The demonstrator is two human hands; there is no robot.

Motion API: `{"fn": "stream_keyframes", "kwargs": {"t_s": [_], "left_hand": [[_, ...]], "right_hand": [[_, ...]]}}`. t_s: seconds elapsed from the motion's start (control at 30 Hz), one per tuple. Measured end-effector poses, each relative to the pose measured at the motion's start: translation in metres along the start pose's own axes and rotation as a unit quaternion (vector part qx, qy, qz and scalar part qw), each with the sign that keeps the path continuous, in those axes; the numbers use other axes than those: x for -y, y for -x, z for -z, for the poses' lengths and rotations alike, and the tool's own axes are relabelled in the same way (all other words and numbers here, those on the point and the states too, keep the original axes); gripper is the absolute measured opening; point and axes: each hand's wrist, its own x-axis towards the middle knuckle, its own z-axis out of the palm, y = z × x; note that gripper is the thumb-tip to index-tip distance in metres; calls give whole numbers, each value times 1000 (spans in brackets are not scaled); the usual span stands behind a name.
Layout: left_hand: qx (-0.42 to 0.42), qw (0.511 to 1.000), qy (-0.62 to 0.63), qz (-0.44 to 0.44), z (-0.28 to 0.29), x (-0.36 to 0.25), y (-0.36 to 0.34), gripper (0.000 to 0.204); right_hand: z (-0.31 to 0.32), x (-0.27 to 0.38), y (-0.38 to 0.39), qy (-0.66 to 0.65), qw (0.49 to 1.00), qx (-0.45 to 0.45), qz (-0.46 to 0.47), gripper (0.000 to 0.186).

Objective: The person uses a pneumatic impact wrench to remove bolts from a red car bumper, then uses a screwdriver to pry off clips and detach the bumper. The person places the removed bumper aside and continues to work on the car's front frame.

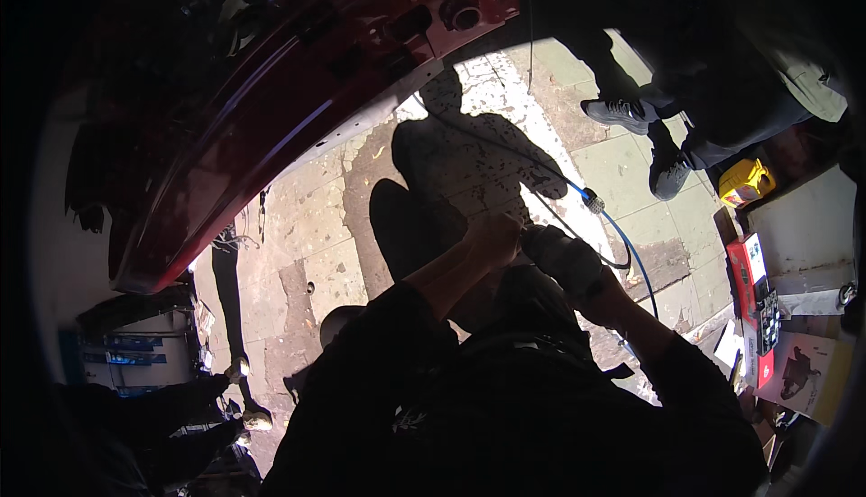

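Both hands meet in front of my body, above the sunlit floor. My left hand (pixel 494 237) is bare, with fingers curled closed close to the fingertips of my right hand; what it grips, if anything, is hidden. A dark grey and black work glove (pixel 577 270) covers my right hand (pixel 557 255). Deep shade hides how its fingers are bent and whether they hold anything. A red car body panel (pixel 271 109) with a round opening near its end spans the upper left, apart from my hands.
A blue hose (pixel 635 249) with a coupling (pixel 593 200) curves across the floor. A person's shoes (pixel 622 114) stand at upper right, near a yellow jug (pixel 746 181). Boxes (pixel 806 371) line the right side. Another person's feet (pixel 256 420) are at lower left.
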Motion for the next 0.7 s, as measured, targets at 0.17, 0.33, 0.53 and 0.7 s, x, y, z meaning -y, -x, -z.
{"fn": "stream_keyframes", "kwargs": {"t_s": [0.17, 0.33, 0.53, 0.7], "left_hand": [[11, 995, 99, 3, -76, 39, -19, 32], [44, 991, 126, 28, -74, 47, -17, 26], [-41, 976, 206, -50, -79, 63, 6, 27], [38, 957, 284, -36, -68, 57, 83, 44]], "right_hand": [[-2, -38, -35, 197, 974, 22, -114, 44], [-10, -25, -47, 225, 960, 27, -166, 45], [-12, 2, -48, 197, 956, 79, -201, 42], [-11, 41, -31, 66, 944, 197, -257, 46]]}}
